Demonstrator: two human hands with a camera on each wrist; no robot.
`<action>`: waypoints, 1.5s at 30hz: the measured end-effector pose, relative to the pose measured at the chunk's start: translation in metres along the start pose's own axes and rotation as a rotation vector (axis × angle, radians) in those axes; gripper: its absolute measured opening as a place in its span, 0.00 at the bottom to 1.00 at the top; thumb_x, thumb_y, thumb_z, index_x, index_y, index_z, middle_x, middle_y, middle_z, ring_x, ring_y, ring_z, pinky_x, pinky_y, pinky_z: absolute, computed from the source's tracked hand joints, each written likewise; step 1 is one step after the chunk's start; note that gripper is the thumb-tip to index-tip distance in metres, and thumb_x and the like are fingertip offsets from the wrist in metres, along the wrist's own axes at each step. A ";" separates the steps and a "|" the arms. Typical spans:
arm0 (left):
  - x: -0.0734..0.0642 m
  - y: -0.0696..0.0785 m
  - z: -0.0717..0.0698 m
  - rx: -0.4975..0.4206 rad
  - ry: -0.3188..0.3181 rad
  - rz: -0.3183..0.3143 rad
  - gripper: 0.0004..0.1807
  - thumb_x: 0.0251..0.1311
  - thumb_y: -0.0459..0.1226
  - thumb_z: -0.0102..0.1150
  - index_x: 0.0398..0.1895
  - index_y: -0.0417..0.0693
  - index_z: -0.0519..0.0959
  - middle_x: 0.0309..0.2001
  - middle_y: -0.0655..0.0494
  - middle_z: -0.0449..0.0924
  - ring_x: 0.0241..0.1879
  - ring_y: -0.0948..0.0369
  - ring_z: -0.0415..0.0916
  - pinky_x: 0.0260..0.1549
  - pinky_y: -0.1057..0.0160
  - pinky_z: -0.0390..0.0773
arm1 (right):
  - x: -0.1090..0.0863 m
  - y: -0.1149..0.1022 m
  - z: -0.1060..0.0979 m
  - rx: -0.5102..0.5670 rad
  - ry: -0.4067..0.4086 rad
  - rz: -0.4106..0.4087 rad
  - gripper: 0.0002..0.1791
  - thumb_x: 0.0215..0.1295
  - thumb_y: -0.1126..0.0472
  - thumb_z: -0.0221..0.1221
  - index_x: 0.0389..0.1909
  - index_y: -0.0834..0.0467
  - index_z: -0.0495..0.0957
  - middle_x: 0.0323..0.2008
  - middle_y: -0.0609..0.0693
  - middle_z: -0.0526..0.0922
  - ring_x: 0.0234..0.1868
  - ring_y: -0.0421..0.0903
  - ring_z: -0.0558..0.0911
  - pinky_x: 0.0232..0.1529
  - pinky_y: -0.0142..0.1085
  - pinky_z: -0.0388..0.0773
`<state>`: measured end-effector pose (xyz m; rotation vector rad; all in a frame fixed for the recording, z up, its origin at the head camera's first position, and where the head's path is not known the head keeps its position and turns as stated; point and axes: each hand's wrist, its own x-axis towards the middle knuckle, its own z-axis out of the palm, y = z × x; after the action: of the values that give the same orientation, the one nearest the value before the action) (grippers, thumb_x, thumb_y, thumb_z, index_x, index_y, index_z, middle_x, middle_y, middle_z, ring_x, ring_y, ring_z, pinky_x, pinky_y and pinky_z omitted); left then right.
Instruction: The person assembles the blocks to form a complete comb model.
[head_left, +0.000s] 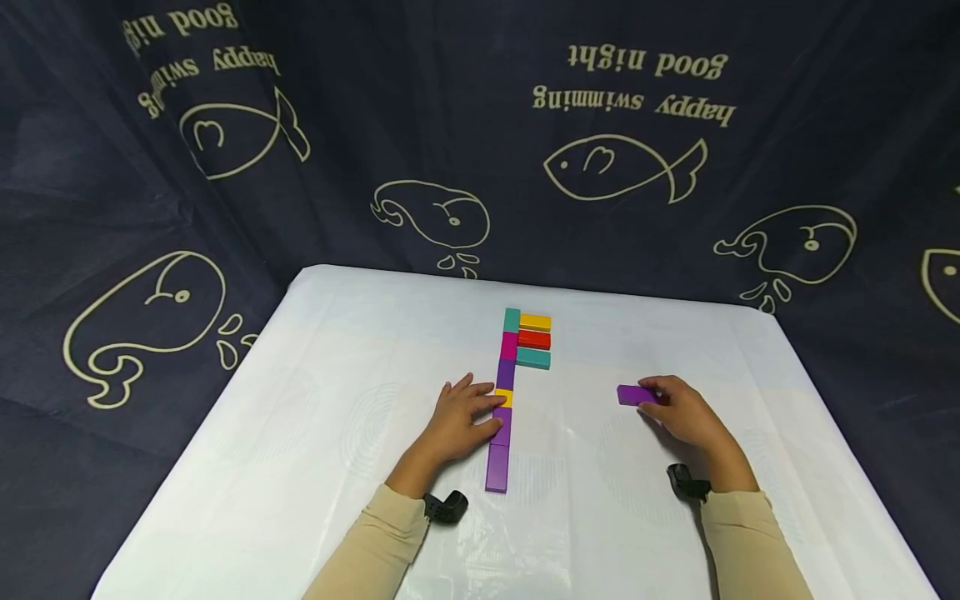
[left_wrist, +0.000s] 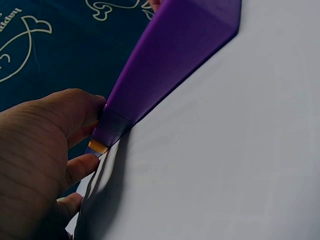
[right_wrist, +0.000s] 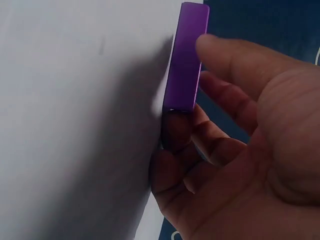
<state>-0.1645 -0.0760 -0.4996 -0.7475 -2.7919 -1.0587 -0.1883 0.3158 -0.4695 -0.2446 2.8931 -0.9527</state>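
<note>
My right hand (head_left: 686, 412) pinches a purple block (head_left: 633, 395) between thumb and fingers, right of the row. In the right wrist view the thumb lies along one side of this purple block (right_wrist: 187, 57), with fingertips at its lower end. A line of blocks runs from a teal block (head_left: 512, 320) at the far end, through magenta and violet ones, to a purple block (head_left: 497, 468) nearest me. Beside it my left hand (head_left: 455, 421) touches the yellow block (head_left: 504, 398) and the adjoining purple block (head_left: 503, 423) with extended fingers and thumb.
Three blocks branch rightward from the line's far part: yellow (head_left: 536, 322), red (head_left: 534, 339) and teal (head_left: 533, 358). A white cloth covers the table (head_left: 360, 350). A dark patterned curtain (head_left: 450, 100) hangs behind. Both wrists wear black devices.
</note>
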 end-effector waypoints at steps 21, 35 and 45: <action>-0.001 0.000 0.000 -0.014 0.008 0.006 0.21 0.60 0.43 0.63 0.57 0.50 0.83 0.64 0.46 0.74 0.72 0.39 0.56 0.66 0.31 0.46 | 0.004 -0.009 -0.001 -0.016 -0.008 -0.019 0.13 0.66 0.70 0.58 0.51 0.68 0.78 0.48 0.65 0.79 0.45 0.57 0.77 0.48 0.54 0.74; -0.001 0.000 0.001 -0.002 0.003 -0.005 0.21 0.61 0.44 0.63 0.57 0.50 0.83 0.64 0.47 0.74 0.72 0.40 0.55 0.67 0.32 0.46 | 0.003 -0.008 0.001 -0.012 -0.064 -0.067 0.16 0.64 0.67 0.62 0.52 0.67 0.77 0.48 0.64 0.80 0.48 0.59 0.77 0.53 0.58 0.72; -0.001 0.000 0.001 -0.006 0.009 0.003 0.21 0.61 0.44 0.63 0.57 0.50 0.83 0.64 0.47 0.75 0.72 0.39 0.56 0.66 0.31 0.47 | 0.003 -0.012 0.003 -0.035 -0.037 -0.122 0.14 0.63 0.70 0.62 0.49 0.67 0.78 0.47 0.63 0.80 0.48 0.59 0.77 0.54 0.59 0.71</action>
<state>-0.1637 -0.0758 -0.5003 -0.7459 -2.7807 -1.0682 -0.1892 0.3038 -0.4644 -0.4405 2.8913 -0.9052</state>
